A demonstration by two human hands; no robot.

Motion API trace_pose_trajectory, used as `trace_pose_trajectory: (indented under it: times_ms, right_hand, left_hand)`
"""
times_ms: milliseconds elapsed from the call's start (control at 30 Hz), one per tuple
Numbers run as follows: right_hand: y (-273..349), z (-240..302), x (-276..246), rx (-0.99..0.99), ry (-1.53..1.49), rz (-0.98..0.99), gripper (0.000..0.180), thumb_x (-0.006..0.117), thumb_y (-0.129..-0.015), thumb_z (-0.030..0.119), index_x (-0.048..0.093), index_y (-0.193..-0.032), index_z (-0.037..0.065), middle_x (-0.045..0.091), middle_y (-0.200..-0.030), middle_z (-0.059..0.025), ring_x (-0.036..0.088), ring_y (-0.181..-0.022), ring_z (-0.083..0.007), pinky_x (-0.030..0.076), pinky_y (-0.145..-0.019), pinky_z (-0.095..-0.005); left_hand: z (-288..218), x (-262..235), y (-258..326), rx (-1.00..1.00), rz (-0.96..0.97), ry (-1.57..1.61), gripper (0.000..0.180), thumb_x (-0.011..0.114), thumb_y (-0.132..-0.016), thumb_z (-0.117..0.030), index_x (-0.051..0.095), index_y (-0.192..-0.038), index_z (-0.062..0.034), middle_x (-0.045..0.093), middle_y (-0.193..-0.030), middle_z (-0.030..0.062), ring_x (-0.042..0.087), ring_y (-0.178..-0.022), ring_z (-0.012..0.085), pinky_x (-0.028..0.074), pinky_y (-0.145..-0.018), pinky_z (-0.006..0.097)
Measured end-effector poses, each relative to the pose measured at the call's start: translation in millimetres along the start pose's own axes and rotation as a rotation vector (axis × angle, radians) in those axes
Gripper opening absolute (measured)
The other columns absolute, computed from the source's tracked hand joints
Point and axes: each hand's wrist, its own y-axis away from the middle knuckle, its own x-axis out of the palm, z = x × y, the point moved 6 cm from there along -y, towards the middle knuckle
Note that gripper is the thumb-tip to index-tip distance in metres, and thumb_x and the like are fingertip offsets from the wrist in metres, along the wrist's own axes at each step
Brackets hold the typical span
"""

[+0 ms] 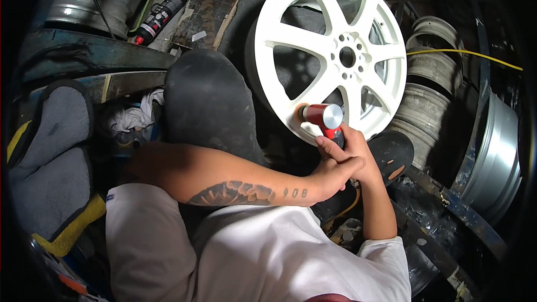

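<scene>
A white multi-spoke car wheel rim is propped up in front of me, its face toward me. Against the lower left of its outer ring sits a small red polisher with a round silver head cap, its orange pad touching the rim beside a spoke. My right hand is closed round the polisher's body. Crossing from the left, my left hand is closed at the tool's lower end, overlapping the right; its grip there is partly hidden. A yellow hose shows below my hands.
My dark-clad knees flank the rim. At right stand stacked metal rims and a silver rim, with a yellow hose above. A black bottle with a red cap lies upper left. Grey cloths with yellow edging hang at left.
</scene>
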Motion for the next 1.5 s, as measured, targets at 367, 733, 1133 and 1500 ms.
trace_pose_trajectory:
  times_ms: [367, 733, 1133, 1500]
  right_hand:
    - [4, 10, -3, -0.001, 0.076, 0.072, 0.040, 0.080, -0.093, 0.033, 0.069, -0.114, 0.000, 0.072, -0.076, -0.0169, 0.070, -0.065, -0.0310, 0.055, -0.066, -0.0364]
    - [1, 10, 6, 0.049, 0.109, 0.079, 0.045, 0.081, -0.089, 0.039, 0.070, -0.112, 0.002, 0.072, -0.079, -0.0198, 0.072, -0.071, -0.0404, 0.055, -0.068, -0.0391]
    - [5, 12, 26, -0.142, 0.282, 0.013, 0.040, 0.079, -0.088, 0.040, 0.066, -0.097, 0.003, 0.069, -0.069, -0.0188, 0.071, -0.065, -0.0406, 0.055, -0.061, -0.0434]
    - [8, 24, 29, -0.088, 0.384, 0.046, 0.040, 0.077, -0.090, 0.043, 0.066, -0.097, 0.005, 0.067, -0.066, -0.0162, 0.069, -0.060, -0.0380, 0.055, -0.059, -0.0432]
  left_hand:
    - [2, 3, 5, -0.048, -0.027, -0.029, 0.081, 0.061, -0.091, -0.072, 0.060, -0.119, 0.0042, 0.059, -0.096, 0.0092, 0.060, -0.080, 0.0148, 0.049, -0.069, 0.030]
    - [5, -1, 10, -0.042, 0.006, -0.025, 0.085, 0.058, -0.090, -0.078, 0.062, -0.119, 0.0015, 0.060, -0.092, 0.0087, 0.059, -0.079, 0.0143, 0.049, -0.070, 0.029]
    - [22, -7, 22, -0.027, -0.087, 0.003, 0.094, 0.056, -0.089, -0.083, 0.059, -0.126, 0.0030, 0.060, -0.097, 0.0095, 0.059, -0.083, 0.0143, 0.048, -0.072, 0.029]
    - [13, -13, 37, -0.038, -0.029, -0.016, 0.091, 0.058, -0.088, -0.083, 0.061, -0.120, 0.0026, 0.059, -0.094, 0.0081, 0.058, -0.082, 0.0140, 0.048, -0.070, 0.030]
